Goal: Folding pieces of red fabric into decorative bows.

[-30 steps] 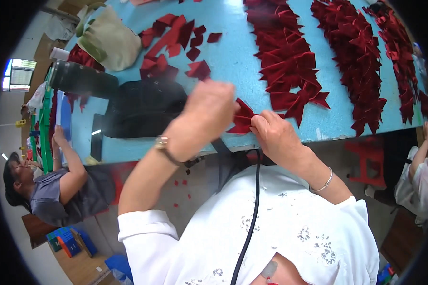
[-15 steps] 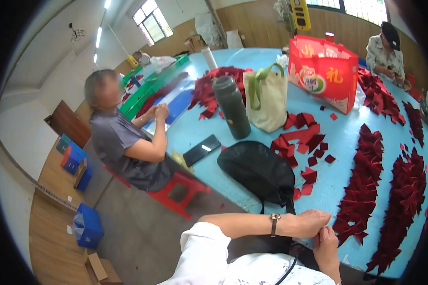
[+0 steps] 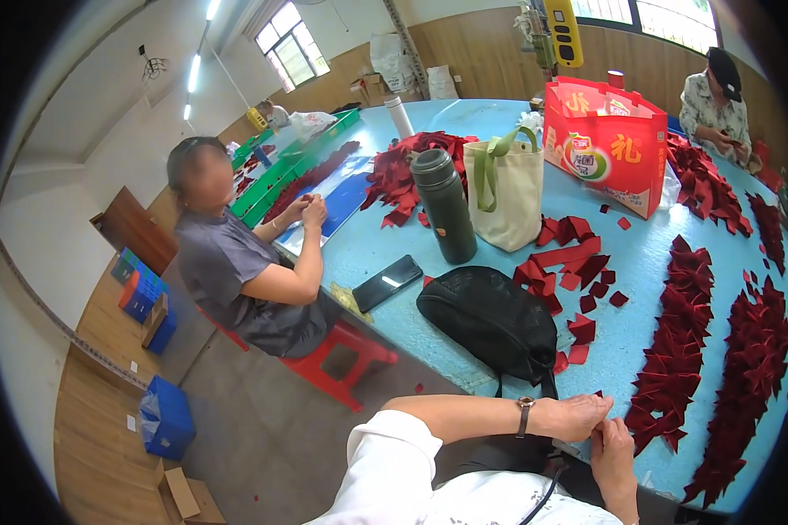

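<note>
My left hand (image 3: 574,416), with a watch on its wrist, is closed at the table's near edge. A small dark red bit of fabric (image 3: 599,395) peeks out at its fingertips. Close against it, my right hand (image 3: 615,448) is closed too, its fingertips meeting the left ones; what they pinch is hidden. Just right of my hands runs a long row of overlapping dark red fabric pieces (image 3: 674,337). A second such row (image 3: 742,385) lies farther right. Loose red fabric squares (image 3: 581,329) are scattered beyond my hands.
A black bag (image 3: 490,319) lies left of my hands, with a phone (image 3: 388,283), dark green bottle (image 3: 445,208), cream tote (image 3: 505,197) and red gift bag (image 3: 604,144) beyond. A co-worker sits on a red stool (image 3: 346,354) at left; another person (image 3: 716,109) sits far right.
The whole view has shifted slightly, so things appear a little lower and farther right. My hands stay together, and a dark red bit now shows at my left fingertips.
</note>
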Action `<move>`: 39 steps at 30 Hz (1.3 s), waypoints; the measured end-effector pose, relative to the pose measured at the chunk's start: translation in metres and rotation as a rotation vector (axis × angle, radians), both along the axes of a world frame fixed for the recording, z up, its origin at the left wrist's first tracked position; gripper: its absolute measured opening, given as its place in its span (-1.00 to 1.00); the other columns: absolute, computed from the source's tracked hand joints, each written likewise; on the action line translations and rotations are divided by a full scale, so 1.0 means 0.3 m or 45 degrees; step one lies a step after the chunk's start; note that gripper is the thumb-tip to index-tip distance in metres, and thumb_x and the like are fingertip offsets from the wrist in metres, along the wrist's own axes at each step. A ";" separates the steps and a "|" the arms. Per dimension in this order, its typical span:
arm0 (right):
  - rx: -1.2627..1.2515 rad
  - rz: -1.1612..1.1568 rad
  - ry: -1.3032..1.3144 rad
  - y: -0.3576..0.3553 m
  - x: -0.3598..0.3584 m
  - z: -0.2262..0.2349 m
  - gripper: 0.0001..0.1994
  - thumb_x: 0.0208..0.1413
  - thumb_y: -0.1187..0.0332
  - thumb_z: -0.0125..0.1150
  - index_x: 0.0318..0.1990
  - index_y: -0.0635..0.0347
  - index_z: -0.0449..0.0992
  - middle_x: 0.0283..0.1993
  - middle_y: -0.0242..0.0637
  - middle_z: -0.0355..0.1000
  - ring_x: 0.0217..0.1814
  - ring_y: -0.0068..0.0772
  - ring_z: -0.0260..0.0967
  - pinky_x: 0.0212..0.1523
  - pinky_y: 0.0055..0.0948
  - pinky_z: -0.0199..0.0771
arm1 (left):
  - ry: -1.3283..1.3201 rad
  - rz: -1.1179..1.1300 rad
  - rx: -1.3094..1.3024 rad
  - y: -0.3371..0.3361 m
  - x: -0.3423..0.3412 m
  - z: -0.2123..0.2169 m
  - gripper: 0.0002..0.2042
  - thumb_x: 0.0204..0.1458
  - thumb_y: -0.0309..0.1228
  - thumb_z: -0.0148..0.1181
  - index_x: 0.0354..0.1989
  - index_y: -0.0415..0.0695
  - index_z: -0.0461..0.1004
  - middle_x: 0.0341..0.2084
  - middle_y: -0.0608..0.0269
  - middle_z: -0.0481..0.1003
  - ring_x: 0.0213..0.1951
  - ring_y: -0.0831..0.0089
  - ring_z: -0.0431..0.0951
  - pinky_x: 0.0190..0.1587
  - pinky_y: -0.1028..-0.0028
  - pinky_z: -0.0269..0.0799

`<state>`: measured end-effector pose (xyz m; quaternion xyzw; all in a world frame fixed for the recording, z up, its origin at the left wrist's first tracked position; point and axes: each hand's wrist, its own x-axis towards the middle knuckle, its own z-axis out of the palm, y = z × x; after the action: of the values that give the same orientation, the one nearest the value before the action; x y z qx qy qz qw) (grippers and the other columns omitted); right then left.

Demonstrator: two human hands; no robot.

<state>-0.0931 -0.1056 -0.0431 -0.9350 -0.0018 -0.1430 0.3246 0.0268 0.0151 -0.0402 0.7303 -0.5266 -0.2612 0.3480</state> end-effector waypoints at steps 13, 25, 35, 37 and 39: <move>-0.075 -0.023 0.062 -0.016 0.004 -0.040 -0.90 -0.17 0.60 0.06 -0.42 0.30 0.39 -0.37 -0.04 0.35 -0.28 0.01 0.38 -0.33 -0.14 0.44 | -0.337 -0.038 0.181 -0.007 -0.005 0.074 -0.89 -0.11 -0.66 -0.03 -0.38 -0.28 0.27 -0.43 -0.17 0.41 -0.29 -0.14 0.44 -0.27 0.09 0.36; -0.168 -0.010 -0.016 0.020 -0.019 -0.041 -0.86 -0.13 0.56 0.05 -0.34 0.29 0.37 -0.34 -0.08 0.34 -0.28 -0.03 0.36 -0.31 -0.17 0.41 | -0.319 -0.031 0.128 0.003 -0.037 0.084 -0.94 0.00 -0.58 -0.03 -0.36 -0.28 0.28 -0.45 -0.20 0.40 -0.30 -0.18 0.43 -0.33 0.08 0.34; -0.182 -0.060 -0.127 0.003 -0.014 -0.035 -0.81 -0.20 0.60 0.08 -0.34 0.22 0.35 -0.42 -0.16 0.30 -0.36 -0.10 0.36 -0.41 -0.27 0.41 | -0.413 0.031 0.349 0.003 0.031 0.122 -0.94 -0.03 -0.58 0.02 -0.37 -0.25 0.36 -0.47 -0.13 0.44 -0.40 -0.14 0.47 -0.41 0.14 0.42; -0.138 -0.028 -0.103 -0.022 -0.015 0.002 -0.84 -0.15 0.60 0.12 -0.34 0.25 0.37 -0.39 -0.14 0.33 -0.32 -0.08 0.37 -0.39 -0.25 0.43 | -0.512 0.022 0.318 0.006 0.097 0.181 -0.96 -0.01 -0.59 0.02 -0.39 -0.27 0.39 -0.49 -0.08 0.48 -0.44 -0.02 0.51 -0.43 0.23 0.44; -0.038 0.047 -0.034 -0.047 -0.012 0.028 -0.87 -0.09 0.57 0.18 -0.34 0.28 0.40 -0.36 -0.14 0.39 -0.29 -0.09 0.40 -0.36 -0.27 0.44 | -0.406 0.191 0.121 0.019 0.139 0.258 -0.96 0.03 -0.60 0.03 -0.37 -0.30 0.41 -0.52 0.08 0.50 -0.51 0.29 0.53 -0.46 0.40 0.44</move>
<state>-0.0967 -0.1195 -0.0346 -0.9375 -0.0257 -0.1495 0.3133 0.0684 0.0208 0.0373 0.8154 -0.5060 -0.1400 0.2437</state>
